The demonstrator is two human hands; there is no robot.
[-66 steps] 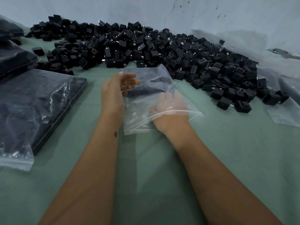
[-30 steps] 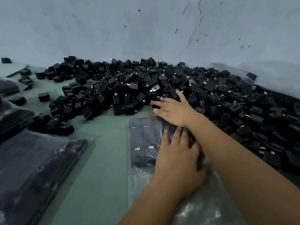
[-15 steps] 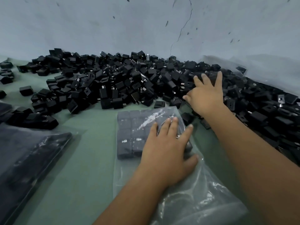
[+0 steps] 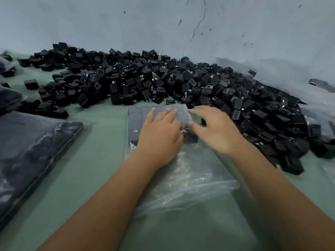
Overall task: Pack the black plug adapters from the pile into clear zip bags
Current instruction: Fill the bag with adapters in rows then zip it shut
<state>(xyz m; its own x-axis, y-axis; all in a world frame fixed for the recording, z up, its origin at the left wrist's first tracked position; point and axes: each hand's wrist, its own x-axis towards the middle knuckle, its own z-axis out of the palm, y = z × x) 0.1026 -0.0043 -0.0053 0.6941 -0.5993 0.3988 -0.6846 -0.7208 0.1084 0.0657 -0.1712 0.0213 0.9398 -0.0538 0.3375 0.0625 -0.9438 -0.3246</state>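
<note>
Head view: a clear zip bag (image 4: 183, 171) lies flat on the green table (image 4: 94, 178), used below as the landmark. Its far end holds a flat block of black plug adapters (image 4: 135, 122) in rows; its near end is loose, crumpled plastic with nothing in it. The left hand (image 4: 159, 136) rests palm down on top of the bag over the packed block, fingers straight and slightly spread, reaching to the bag's far edge. The right hand (image 4: 215, 129) sits at the bag's right side, touching or just above it (blurred, cannot tell which); its fingers are loosely bent and point toward the block, and no adapter is visible in them. The pile of loose adapters (image 4: 181, 84) runs beyond the bag's far edge and curves down past its right edge; the nearest pieces lie just beside the far edge, and along the right edge they come close to the bag. Left of the bag is a strip of bare table, then a filled, flat bag (image 4: 34, 151) well apart from it. Nearer than the bag, bare table reaches to the frame's bottom edge. Beyond the pile stands a pale wall (image 4: 163, 24) with a thin crack.
</note>
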